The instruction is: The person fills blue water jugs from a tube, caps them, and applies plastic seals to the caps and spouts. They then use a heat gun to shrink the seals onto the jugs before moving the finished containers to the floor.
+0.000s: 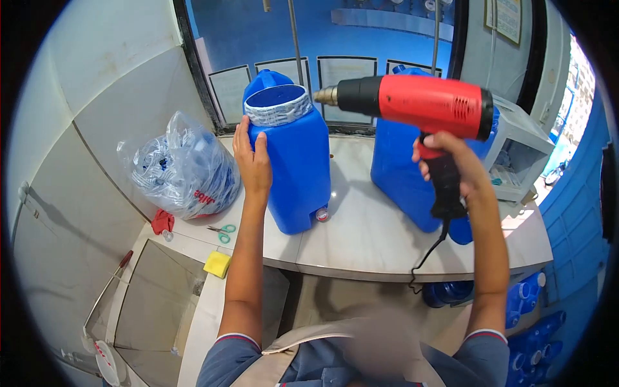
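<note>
Jug (298,171) on counter (354,258), wrap (274,115) round its top. Left hand (253,162) rests spread-fingered on jug; right hand (459,162) grips heat gun (419,106), nozzle (327,96) facing wrap. Likely heating step; next calls for even sweep.

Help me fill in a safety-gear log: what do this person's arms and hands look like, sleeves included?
The left hand and the right hand are ungloved, with no watch or bracelet visible on either wrist. The short, dark blue-grey fabric sleeves stop above the elbows, edged with white and red stripes.
</note>
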The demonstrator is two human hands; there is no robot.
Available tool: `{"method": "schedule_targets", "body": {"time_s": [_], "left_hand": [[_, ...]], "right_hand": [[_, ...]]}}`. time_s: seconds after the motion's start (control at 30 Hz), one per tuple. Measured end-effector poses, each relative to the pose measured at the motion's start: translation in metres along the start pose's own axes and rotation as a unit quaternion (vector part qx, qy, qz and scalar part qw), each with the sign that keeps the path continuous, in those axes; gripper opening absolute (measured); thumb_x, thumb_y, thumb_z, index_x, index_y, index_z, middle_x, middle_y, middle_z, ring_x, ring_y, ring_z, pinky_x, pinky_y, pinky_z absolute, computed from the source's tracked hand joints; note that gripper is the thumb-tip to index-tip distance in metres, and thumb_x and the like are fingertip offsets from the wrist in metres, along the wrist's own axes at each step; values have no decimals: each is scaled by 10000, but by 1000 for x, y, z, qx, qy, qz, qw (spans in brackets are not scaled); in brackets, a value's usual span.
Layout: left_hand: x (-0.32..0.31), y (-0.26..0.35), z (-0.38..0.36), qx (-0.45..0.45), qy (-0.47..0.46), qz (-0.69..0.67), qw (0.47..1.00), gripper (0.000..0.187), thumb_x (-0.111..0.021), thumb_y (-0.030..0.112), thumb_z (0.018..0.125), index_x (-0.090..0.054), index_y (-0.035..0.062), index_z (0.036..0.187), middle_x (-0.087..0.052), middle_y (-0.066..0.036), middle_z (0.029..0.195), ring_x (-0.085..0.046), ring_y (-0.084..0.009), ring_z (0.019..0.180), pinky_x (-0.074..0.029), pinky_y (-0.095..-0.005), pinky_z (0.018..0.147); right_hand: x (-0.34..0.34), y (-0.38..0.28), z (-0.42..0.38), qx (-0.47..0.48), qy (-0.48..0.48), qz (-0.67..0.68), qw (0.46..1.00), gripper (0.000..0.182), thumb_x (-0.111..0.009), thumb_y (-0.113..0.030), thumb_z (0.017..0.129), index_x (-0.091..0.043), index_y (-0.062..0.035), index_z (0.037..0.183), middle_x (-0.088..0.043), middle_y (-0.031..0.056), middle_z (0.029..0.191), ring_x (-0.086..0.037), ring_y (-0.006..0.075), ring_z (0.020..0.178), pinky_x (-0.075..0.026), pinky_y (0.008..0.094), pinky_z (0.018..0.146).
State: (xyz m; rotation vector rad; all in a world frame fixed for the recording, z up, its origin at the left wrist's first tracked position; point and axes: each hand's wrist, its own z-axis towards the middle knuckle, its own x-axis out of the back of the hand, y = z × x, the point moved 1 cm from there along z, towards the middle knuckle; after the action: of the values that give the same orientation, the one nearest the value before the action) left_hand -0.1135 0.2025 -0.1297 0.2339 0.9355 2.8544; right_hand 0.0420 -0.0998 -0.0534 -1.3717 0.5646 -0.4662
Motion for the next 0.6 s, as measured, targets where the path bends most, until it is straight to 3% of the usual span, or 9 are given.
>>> {"method": "schedule_targets", "body": {"time_s": [0.37,0.5,0.6], "left_hand": [[5,-2,-1,19,-5,-27,999,462,-430,190,890,-410,-24,1299,-410,-222,1327,-348,-340,1256,-225,-379,1063],[12,-2,-3,22,1,-37,999,445,-406,182,898,-420,-31,1289,-418,-217,1322,-347,-336,1259,-224,-379,1063],[19,-2,-5,34,4,-39,999,487,-387,242,893,-423,-28,1296,-424,-177,1339,-376,-271,1249,-260,-331,1035]], "right_hand": [[-45,87,-39,85,48,34,995,268,-612,-172,729,-556,2,924,-587,96,783,-585,140,619,-491,267,580],[-67,105,-54,86,39,-49,994,193,-602,-153,817,-554,-5,932,-574,74,835,-568,111,697,-477,257,638],[-79,135,-55,202,13,-115,973,160,-583,-87,851,-558,-7,987,-570,58,855,-564,107,732,-473,261,660]]}}
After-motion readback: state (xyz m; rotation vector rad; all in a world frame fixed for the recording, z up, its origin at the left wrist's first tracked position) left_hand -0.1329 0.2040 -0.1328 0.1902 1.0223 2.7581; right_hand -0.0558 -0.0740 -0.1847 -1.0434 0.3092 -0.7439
